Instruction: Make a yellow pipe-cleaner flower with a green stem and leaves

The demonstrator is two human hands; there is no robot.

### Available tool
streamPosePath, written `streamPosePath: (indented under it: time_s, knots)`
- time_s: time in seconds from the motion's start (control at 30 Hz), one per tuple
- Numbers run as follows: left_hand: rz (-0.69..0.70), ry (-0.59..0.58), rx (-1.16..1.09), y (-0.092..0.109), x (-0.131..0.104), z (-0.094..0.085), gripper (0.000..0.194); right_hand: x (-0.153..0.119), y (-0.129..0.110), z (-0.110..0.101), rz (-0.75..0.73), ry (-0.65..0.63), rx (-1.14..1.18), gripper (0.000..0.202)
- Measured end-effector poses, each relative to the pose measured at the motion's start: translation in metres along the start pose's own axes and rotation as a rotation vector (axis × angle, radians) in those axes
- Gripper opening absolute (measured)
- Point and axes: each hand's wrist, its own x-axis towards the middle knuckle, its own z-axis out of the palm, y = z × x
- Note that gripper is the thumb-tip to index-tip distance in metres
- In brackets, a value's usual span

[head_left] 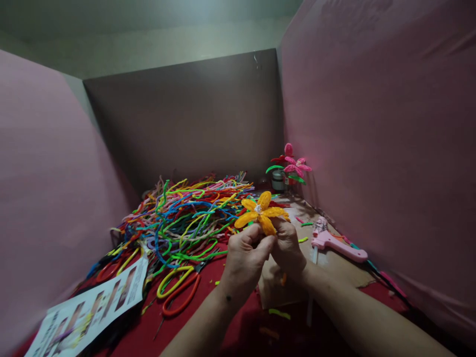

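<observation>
Two hands pinch a yellow flower above a red worktable.

The left hand (246, 254) and right hand (287, 248) meet fingertip to fingertip, both closed on the base of the yellow flower (261, 212), whose petals spread just above them. Beyond the left hand lies a heap of coloured pipe cleaners (182, 213); below it, scissors (178, 290) and a printed sheet (92, 310). Right of the right hand rests a pink glue gun (336, 243); farther off stands a pink flower (295, 166).

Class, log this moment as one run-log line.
left hand: grips orange pipe-cleaner flower | right hand: grips it too | nearby: pink glue gun
</observation>
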Motion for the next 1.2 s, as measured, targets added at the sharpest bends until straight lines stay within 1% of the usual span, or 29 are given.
streamPosePath:
  time_s: [0.13,0.2,0.23,0.3,0.37,0.47,0.57,0.67,0.8,0.87,0.97,1.0,1.07,1.13,1.2]
  knots:
    - [0.084,0.009,0.05,-0.003,0.0,0.0,0.019,-0.001,-0.001,-0.001,-0.002,-0.016,-0.023,0.008]
    - [0.068,-0.025,0.031,-0.002,-0.003,-0.002,0.013,-0.001,-0.004,-0.002,0.012,-0.01,-0.033,0.005]
    - [0.021,-0.051,-0.005,-0.001,-0.004,-0.004,0.01,-0.001,-0.005,-0.003,0.016,0.0,-0.045,0.005]
    - [-0.126,-0.094,-0.13,0.001,-0.007,-0.01,0.014,0.0,-0.007,-0.003,0.006,0.026,-0.092,0.006]
    - [-0.252,-0.087,-0.27,0.003,-0.009,-0.02,0.02,0.001,-0.008,-0.003,-0.025,0.033,-0.147,0.008]
    - [-0.325,-0.04,-0.401,0.005,-0.005,-0.036,0.027,0.002,-0.009,-0.002,-0.052,0.026,-0.183,0.009]
    - [-0.288,-0.065,-0.443,0.008,0.002,-0.046,0.028,0.002,-0.012,-0.001,-0.051,0.021,-0.186,0.009]
    - [-0.25,-0.098,-0.416,0.008,0.006,-0.047,0.028,0.002,-0.015,0.001,-0.024,0.017,-0.175,0.009]
    - [-0.223,-0.117,-0.375,0.004,0.007,-0.047,0.027,0.003,-0.017,0.001,0.034,0.035,-0.124,0.009]
    - [-0.198,-0.085,-0.255,0.0,0.008,-0.049,0.022,0.006,-0.018,0.002,0.086,0.044,-0.043,0.007]
    - [-0.137,0.041,-0.022,-0.005,0.01,-0.051,0.019,0.01,-0.019,0.001,0.201,0.059,0.156,0.004]
    - [-0.117,0.06,0.031,-0.007,0.012,-0.05,0.019,0.01,-0.019,0.001,0.237,0.059,0.211,0.004]
    - [-0.082,0.038,0.091,-0.013,0.014,-0.045,0.019,0.011,-0.017,0.0,0.286,0.05,0.265,0.007]
    - [-0.037,0.02,0.128,-0.021,0.015,-0.036,0.02,0.011,-0.015,-0.002,0.299,0.031,0.275,0.01]
    - [0.012,0.044,0.171,-0.028,0.016,-0.027,0.018,0.011,-0.012,-0.003,0.303,0.028,0.277,0.012]
